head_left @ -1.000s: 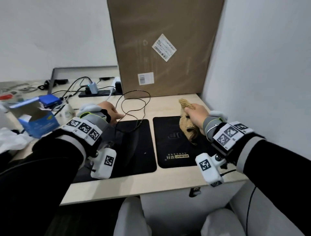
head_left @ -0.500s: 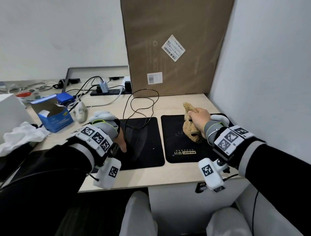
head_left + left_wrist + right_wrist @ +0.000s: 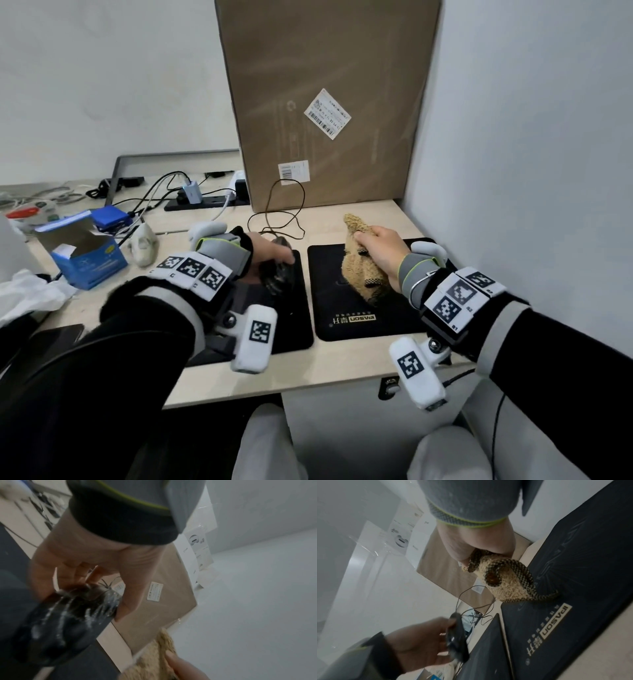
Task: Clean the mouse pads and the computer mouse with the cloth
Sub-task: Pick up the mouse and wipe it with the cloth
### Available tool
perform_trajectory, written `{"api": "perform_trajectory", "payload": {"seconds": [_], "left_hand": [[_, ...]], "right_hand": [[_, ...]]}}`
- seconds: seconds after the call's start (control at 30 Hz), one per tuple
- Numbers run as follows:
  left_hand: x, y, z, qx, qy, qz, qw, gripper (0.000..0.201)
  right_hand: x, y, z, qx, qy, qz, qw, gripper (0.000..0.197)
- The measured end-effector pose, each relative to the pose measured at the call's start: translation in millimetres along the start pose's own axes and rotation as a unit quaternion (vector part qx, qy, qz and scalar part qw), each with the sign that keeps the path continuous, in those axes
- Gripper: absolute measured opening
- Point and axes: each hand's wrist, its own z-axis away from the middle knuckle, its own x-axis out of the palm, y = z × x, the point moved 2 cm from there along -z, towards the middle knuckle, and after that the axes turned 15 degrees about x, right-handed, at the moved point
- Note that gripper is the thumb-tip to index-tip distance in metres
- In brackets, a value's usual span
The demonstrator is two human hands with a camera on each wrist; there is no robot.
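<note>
Two black mouse pads lie side by side on the desk, the left mouse pad [image 3: 294, 318] and the right mouse pad [image 3: 329, 298] with a gold logo. My left hand [image 3: 270, 255] grips a black wired computer mouse [image 3: 279, 274] lifted above the left pad; white smears streak the mouse [image 3: 68, 616]. My right hand [image 3: 380, 246] holds a bunched tan cloth [image 3: 359, 270] whose lower end rests on the right pad [image 3: 573, 574]. The cloth [image 3: 503, 581] shows a dark checked edge. The left hand [image 3: 428, 642] with the mouse [image 3: 457, 638] also appears in the right wrist view.
A tall cardboard box [image 3: 325, 102] leans at the back against the wall. The mouse cable [image 3: 281, 212] loops in front of it. A blue open carton [image 3: 85, 257], a white object [image 3: 144, 245], a power strip [image 3: 205, 202] and cables crowd the left. The white wall [image 3: 531, 171] bounds the right.
My left hand has taken up the mouse and lifted it over the left pad. The right hand still holds the cloth on the right pad. The view shifted a little.
</note>
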Motion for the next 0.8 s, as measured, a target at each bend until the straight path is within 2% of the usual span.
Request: {"api": "perform_trajectory", "payload": {"seconds": [0.13,0.3,0.4,0.43,0.5,0.6,0.7,0.8], "left_hand": [[37,26,-10,0.035,-0.022,0.099,0.994,0.026],[72,49,-13,0.042,-0.029,0.162,0.986,0.02],[88,58,-18,0.039,-0.049,0.184,0.981,0.022],[90,61,-19,0.036,-0.057,0.195,0.979,0.021],[97,66,-18,0.032,-0.1,0.209,0.972,0.016],[103,71,-14,0.033,-0.146,0.227,0.962,0.027],[99,69,-17,0.039,-0.128,0.284,0.95,0.038],[97,63,-21,0.043,-0.099,0.361,0.926,0.049]], "right_hand": [[-3,0,3,-0.008,-0.046,-0.018,0.999,0.021],[-8,9,1,-0.011,-0.09,-0.023,0.996,0.032],[-15,15,-1,-0.025,-0.106,-0.026,0.994,0.049],[-17,17,0,-0.032,-0.115,-0.016,0.993,0.047],[-21,21,-3,-0.046,-0.121,0.006,0.992,0.045],[-27,26,-11,-0.071,-0.086,0.023,0.994,0.051],[-32,28,-17,-0.052,-0.06,-0.042,0.996,0.038],[-31,30,-19,-0.019,-0.119,-0.177,0.977,0.034]]}}
